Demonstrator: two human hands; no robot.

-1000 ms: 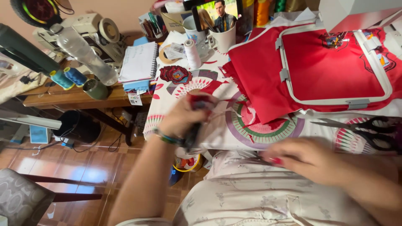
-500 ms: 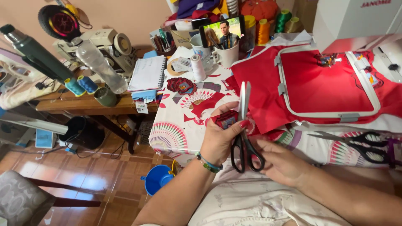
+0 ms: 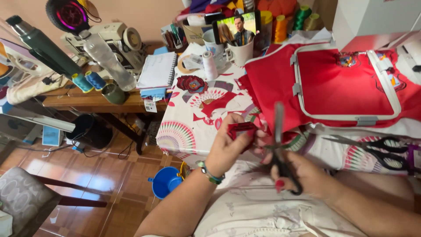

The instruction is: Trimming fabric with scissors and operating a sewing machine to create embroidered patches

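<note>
In the head view, the left hand (image 3: 226, 149) pinches a small red fabric piece (image 3: 242, 130) at lower centre of the frame, its fingers pressed on it. The right hand (image 3: 307, 175) grips black scissors (image 3: 280, 153), blades up. Since the earlier frame both hands have shifted slightly right, above the patterned bench (image 3: 193, 114).

L hand (image 3: 226, 147) raised above lap, forearm coming up from lower left, beaded band at wrist; fingers (image 3: 237, 125) curled shut, pinching a small red fabric piece (image 3: 242, 130). R hand (image 3: 307, 173) just beside it, forearm from lower right, fingers closed through handles of black-handled scissors (image 3: 280, 153), blades pointing up.
</note>
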